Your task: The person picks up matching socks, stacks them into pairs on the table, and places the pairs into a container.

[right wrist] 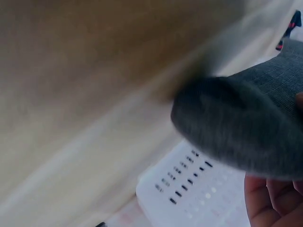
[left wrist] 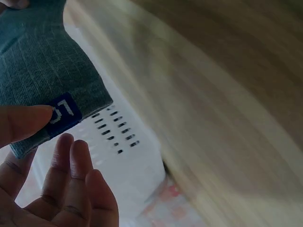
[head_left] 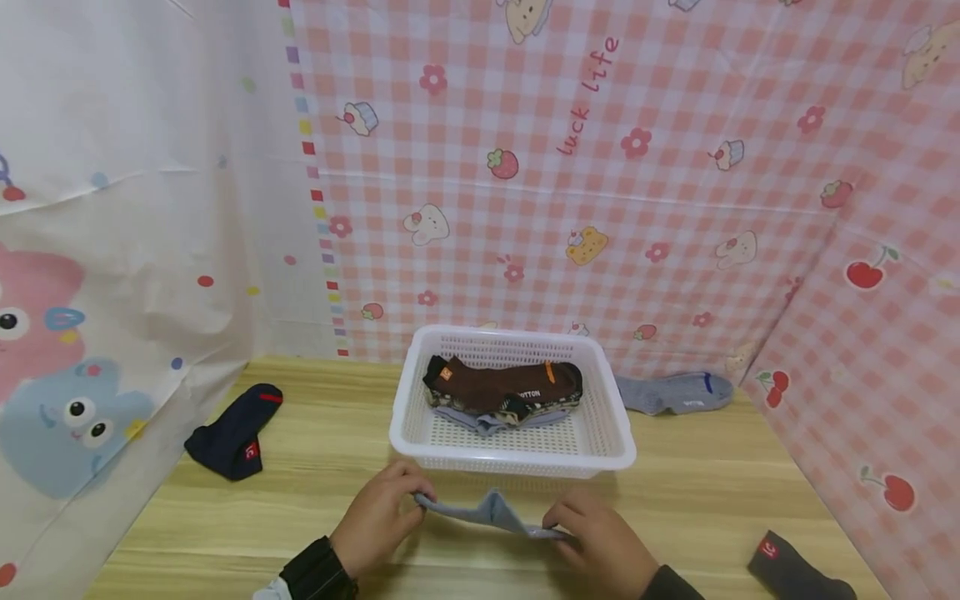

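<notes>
A grey-blue sock (head_left: 497, 512) is stretched between both hands above the table, in front of the white basket, with a small peak at its middle. My left hand (head_left: 384, 515) pinches its cuff end. In the left wrist view the thumb presses on a dark blue label (left wrist: 65, 114) at the cuff, the other fingers beneath. Toward the rounded toe end, my right hand (head_left: 600, 540) pinches the sock; its toe (right wrist: 232, 125) hangs past the fingers in the right wrist view.
The white plastic basket (head_left: 517, 463) holds several folded socks, a brown one (head_left: 487, 385) on top. A navy sock (head_left: 234, 433) lies at the left, a light grey sock (head_left: 675, 393) right of the basket, and a dark grey sock (head_left: 798, 571) near the right front. Patterned cloth walls (head_left: 465, 200) surround the table.
</notes>
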A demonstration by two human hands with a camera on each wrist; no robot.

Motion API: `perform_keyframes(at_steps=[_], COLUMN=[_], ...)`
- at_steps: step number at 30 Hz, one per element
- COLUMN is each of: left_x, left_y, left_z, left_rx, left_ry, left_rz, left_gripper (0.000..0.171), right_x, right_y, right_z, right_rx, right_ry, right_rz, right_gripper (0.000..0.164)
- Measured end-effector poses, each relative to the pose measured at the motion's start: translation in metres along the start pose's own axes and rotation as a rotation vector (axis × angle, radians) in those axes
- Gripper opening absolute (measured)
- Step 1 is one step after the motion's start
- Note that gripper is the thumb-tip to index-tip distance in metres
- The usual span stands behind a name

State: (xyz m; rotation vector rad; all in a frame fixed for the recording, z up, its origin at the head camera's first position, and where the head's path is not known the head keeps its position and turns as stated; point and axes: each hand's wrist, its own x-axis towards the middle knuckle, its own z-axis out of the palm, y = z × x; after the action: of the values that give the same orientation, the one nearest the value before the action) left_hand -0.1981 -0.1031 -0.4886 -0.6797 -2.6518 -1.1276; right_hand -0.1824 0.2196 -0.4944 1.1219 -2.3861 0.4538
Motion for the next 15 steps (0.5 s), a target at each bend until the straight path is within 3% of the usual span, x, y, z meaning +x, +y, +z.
perform_keyframes(at_steps=[7, 15], left_x=[0.000, -0.008], left_y=[-0.009, -0.014], left_z=[0.006, 0.009], left_rx=[0.150, 0.263], left_ry=[0.002, -0.074], left_rz=[0.051, 0.058], left_gripper=[0.023, 0.024], right_x=[-0.004, -0.006], right_y=[-0.012, -0.018], right_z=[0.006, 0.008], right_rx=[0.023, 0.150], right_ry=[-0.138, -0.472], right_rz=[0.058, 0.204], right_gripper=[0.031, 0.021])
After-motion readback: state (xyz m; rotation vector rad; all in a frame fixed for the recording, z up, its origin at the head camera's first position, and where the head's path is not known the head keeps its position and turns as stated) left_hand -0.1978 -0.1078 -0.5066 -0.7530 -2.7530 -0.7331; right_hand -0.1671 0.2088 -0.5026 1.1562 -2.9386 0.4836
